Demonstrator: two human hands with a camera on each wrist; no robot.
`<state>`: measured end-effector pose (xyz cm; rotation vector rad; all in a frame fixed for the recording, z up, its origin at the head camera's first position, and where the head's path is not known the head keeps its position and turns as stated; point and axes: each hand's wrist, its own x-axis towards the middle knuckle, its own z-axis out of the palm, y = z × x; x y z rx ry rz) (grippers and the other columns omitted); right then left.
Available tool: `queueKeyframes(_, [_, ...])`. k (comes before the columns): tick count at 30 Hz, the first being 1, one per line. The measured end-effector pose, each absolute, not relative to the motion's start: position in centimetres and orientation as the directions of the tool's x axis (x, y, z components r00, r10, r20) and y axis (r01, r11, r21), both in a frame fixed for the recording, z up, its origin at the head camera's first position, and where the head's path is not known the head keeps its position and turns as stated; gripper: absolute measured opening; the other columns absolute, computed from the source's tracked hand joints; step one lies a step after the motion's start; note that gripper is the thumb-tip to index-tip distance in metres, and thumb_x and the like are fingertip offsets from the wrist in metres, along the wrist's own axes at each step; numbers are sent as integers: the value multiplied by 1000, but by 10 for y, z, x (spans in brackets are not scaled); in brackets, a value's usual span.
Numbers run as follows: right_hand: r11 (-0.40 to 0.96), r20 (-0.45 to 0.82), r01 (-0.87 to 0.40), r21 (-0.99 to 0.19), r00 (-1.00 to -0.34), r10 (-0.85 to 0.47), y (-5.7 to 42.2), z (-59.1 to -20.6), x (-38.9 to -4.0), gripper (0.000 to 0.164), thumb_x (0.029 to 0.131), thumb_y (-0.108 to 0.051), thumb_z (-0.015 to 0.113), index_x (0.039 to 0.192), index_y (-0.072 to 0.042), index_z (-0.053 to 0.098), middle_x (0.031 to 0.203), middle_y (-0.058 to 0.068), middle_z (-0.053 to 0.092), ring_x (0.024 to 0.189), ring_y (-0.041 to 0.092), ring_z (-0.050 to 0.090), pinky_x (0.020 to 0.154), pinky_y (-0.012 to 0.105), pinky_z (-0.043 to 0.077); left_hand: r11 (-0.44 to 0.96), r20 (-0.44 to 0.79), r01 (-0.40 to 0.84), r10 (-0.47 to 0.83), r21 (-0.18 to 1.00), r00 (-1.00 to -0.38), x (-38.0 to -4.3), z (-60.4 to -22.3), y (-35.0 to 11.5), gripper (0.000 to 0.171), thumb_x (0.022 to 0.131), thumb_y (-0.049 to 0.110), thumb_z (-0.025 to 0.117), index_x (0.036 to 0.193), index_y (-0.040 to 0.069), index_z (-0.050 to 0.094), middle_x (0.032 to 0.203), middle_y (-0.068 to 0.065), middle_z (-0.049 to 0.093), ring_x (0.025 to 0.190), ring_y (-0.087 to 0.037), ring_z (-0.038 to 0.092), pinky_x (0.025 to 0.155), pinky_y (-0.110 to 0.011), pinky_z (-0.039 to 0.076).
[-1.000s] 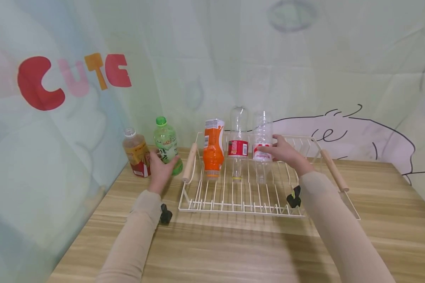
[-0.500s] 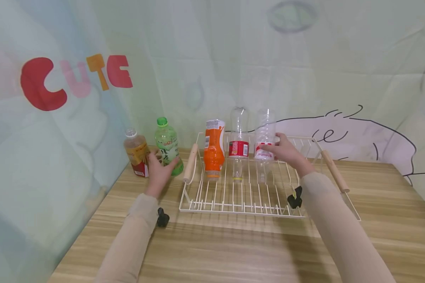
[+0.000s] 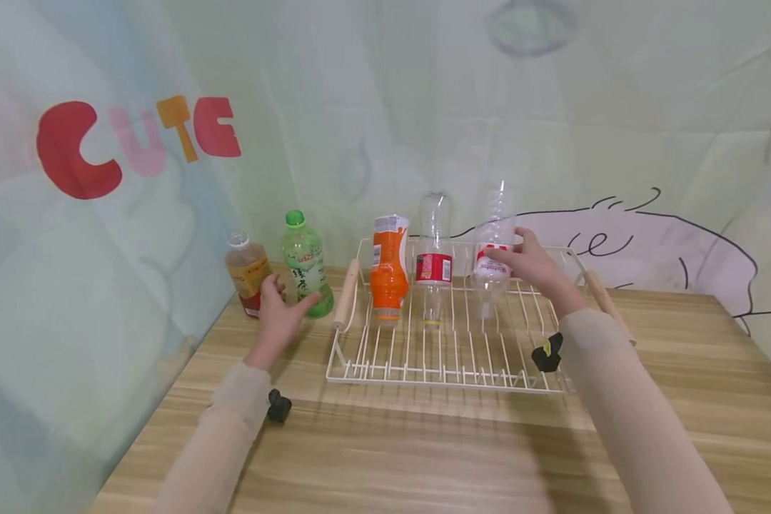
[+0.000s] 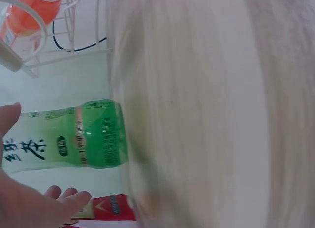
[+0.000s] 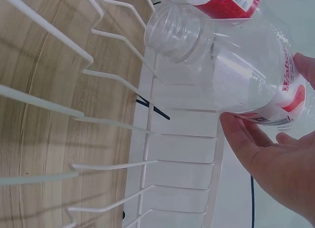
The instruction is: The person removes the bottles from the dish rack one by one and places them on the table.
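In the head view my right hand [image 3: 535, 265] grips a clear plastic bottle [image 3: 493, 265] with a red-and-white label, held neck down over the rack. Its uncapped mouth [image 5: 170, 33] points toward the wires in the right wrist view. My left hand [image 3: 278, 308] is spread around a green tea bottle [image 3: 305, 260], which stands upright on the table. In the left wrist view gaps show between that bottle [image 4: 74, 134] and the thumb and fingers. Left of it, a brown drink bottle [image 3: 247, 275] with a yellow-and-red label is partly hidden by the left fingers.
The white wire dish rack [image 3: 424, 384] has wooden side handles [image 3: 347, 294]. An orange bottle [image 3: 388, 275] and a red-labelled clear bottle [image 3: 433, 268] lean neck down in it. A printed curtain [image 3: 385, 107] hangs close behind the wooden table [image 3: 385, 457].
My right hand has raised the clear bottle up and to the right, away from the red-labelled one. The left hand's fingers have loosened from the green tea bottle and shifted slightly left.
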<state>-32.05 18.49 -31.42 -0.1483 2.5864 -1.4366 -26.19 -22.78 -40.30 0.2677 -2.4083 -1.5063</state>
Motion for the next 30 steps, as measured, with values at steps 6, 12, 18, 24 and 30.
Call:
queueKeyframes(6, [524, -80, -23, -852, -982, -172, 190, -307, -317, 97, 93, -46, 58, 154, -9, -7, 150, 29, 28, 124, 43, 47, 107, 53, 36, 481, 232, 78, -271, 873, -934, -255, -391, -225, 89, 86, 29, 72, 148, 1, 14, 145, -27, 28, 136, -41, 29, 111, -53, 28])
queueKeyframes(12, [508, -27, -63, -859, -985, -169, 195, -294, -313, 93, 94, -44, 58, 154, -9, -4, 146, 26, 34, 122, 40, 48, 107, 54, 36, 520, 310, 148, -240, 841, -920, -245, -374, -216, 85, 87, 27, 72, 146, -1, 18, 142, -27, 31, 134, -41, 31, 110, -52, 29])
queueKeyframes(18, [479, 22, -110, -871, -982, -186, 199, -279, -303, 93, 93, -43, 59, 154, -8, -2, 145, 25, 35, 122, 38, 47, 106, 51, 38, 524, 350, 204, -195, 827, -916, -232, -349, -206, 86, 87, 29, 72, 146, -1, 17, 142, -26, 30, 135, -39, 29, 110, -54, 28])
queueKeyframes(24, [491, 52, -149, -858, -977, -205, 203, -264, -291, 92, 94, -43, 58, 154, -10, -2, 147, 24, 34, 127, 37, 43, 107, 52, 36, 538, 366, 234, -151, 810, -918, -219, -325, -195, 86, 87, 29, 72, 147, 0, 18, 144, -25, 29, 136, -38, 28, 111, -55, 27])
queueKeyframes(30, [497, 82, -183, -848, -972, -219, 200, -252, -278, 91, 93, -41, 60, 155, -12, 0, 151, 22, 32, 133, 36, 37, 108, 53, 35, 573, 374, 270, -69, 774, -925, -209, -308, -181, 85, 86, 29, 73, 148, 4, 20, 148, -20, 28, 136, -37, 28, 110, -55, 28])
